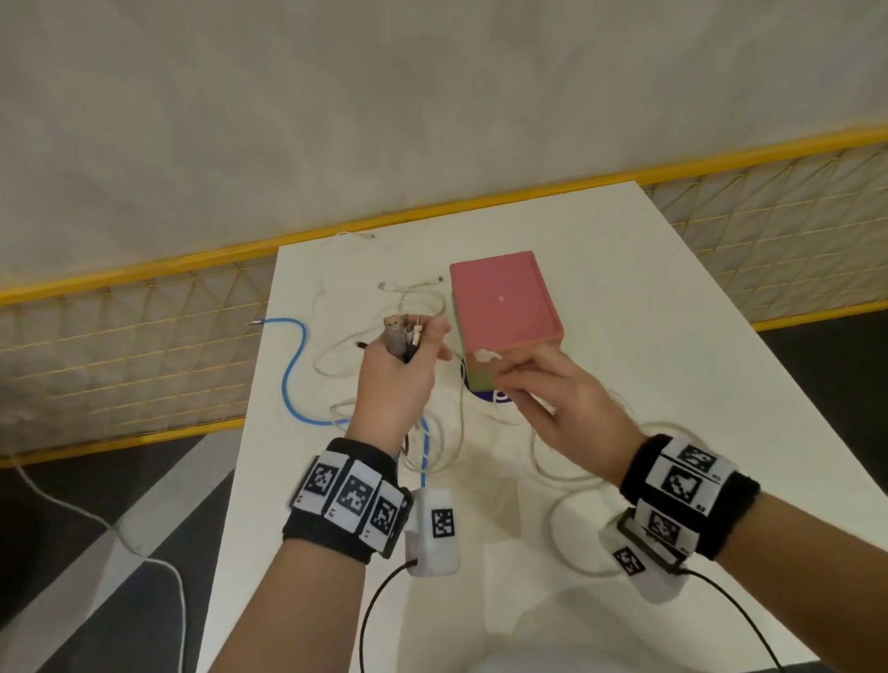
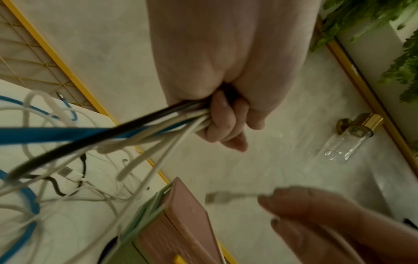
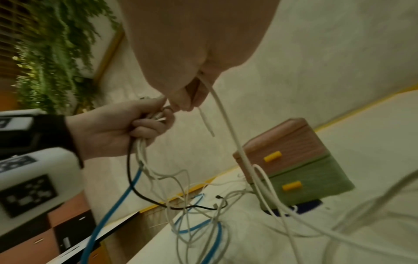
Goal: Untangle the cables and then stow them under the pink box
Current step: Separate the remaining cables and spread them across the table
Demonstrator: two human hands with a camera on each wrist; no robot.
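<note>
My left hand (image 1: 402,361) grips a bundle of cable ends (image 1: 402,333), white, black and blue, held up above the table; the same fist (image 2: 222,121) shows the cables (image 2: 144,128) running out of it. My right hand (image 1: 526,378) pinches a white connector (image 1: 485,355) on a white cable (image 3: 228,123), just in front of the pink box (image 1: 502,300). The pink box sits on a green drawer unit (image 3: 312,180). A blue cable (image 1: 294,364) and several white cables (image 1: 420,306) lie tangled on the table left of the box.
The white table (image 1: 635,295) ends at a yellow-framed mesh fence (image 1: 124,353) at the left and back. White cable loops (image 1: 569,515) lie under my right wrist. Another white cord (image 1: 81,515) trails on the floor at the left.
</note>
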